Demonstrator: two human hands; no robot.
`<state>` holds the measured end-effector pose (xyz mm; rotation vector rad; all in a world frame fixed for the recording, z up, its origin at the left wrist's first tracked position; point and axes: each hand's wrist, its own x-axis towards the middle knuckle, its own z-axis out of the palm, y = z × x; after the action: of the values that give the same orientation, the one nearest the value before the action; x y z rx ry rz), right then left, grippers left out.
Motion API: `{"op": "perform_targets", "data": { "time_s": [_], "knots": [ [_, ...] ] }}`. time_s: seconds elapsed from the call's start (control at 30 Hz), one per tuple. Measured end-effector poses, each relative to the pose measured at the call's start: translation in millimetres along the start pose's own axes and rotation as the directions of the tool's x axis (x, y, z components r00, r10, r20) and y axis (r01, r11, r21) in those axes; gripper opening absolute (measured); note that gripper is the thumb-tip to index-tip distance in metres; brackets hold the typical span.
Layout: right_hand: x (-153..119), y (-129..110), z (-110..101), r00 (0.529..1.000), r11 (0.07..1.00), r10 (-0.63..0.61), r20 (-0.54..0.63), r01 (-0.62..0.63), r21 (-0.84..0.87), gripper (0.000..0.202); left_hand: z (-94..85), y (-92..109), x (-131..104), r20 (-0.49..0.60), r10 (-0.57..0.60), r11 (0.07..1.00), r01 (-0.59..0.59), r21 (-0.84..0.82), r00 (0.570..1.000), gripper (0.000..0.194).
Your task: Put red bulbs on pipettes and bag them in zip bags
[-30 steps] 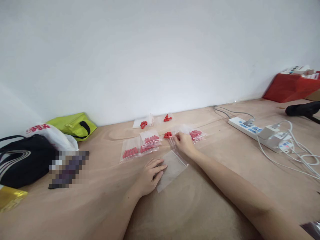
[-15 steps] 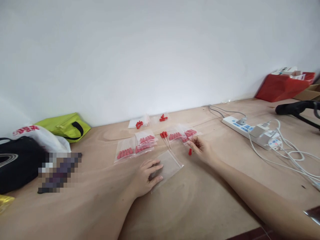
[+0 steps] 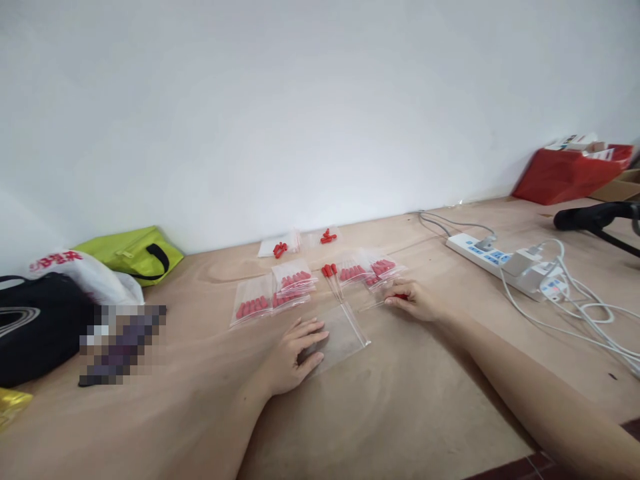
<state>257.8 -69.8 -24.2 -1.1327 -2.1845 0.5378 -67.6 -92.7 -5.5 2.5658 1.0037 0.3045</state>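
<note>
My left hand point(image 3: 300, 353) lies with fingers spread on the left part of a clear zip bag point(image 3: 343, 333), which looks flat. Pinched in my right hand point(image 3: 413, 300) is a red-capped dropper point(image 3: 373, 306), its thin clear tube pointing left towards the bag's opening. Just beyond the bag, two more red-capped droppers point(image 3: 331, 270) lie side by side. Filled bags with rows of red caps rest to the left point(image 3: 253, 307) and to the right point(image 3: 353, 272) of them. Farther back are small bags with loose red caps point(image 3: 329, 236).
A white power strip point(image 3: 480, 257) with chargers and tangled cables point(image 3: 590, 313) is on the right. Behind it stands a red bag point(image 3: 565, 175). At the left are a green pouch point(image 3: 130, 253), a white plastic bag point(image 3: 95, 273) and a black bag point(image 3: 45, 327).
My right hand has taken hold of the red-capped dropper that lay beside it and moved slightly towards me. My left hand has stayed on the clear bag.
</note>
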Motion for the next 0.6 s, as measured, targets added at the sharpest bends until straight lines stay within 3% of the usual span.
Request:
{"op": "perform_targets", "data": {
  "time_s": [0.3,0.6],
  "knots": [
    [1.6,-2.8,5.4,0.999,0.988,-0.023,0.049,0.015,0.151,0.031,1.0,-1.2,-0.3,-0.004,0.008,1.000,-0.008,0.008,1.000,0.036],
    [0.4,-4.2,1.2,0.998,0.990,0.002,0.056,-0.010,0.140,0.033,2.5,-4.1,0.0,-0.004,0.010,1.000,-0.010,-0.006,1.000,0.036]
  ]
}}
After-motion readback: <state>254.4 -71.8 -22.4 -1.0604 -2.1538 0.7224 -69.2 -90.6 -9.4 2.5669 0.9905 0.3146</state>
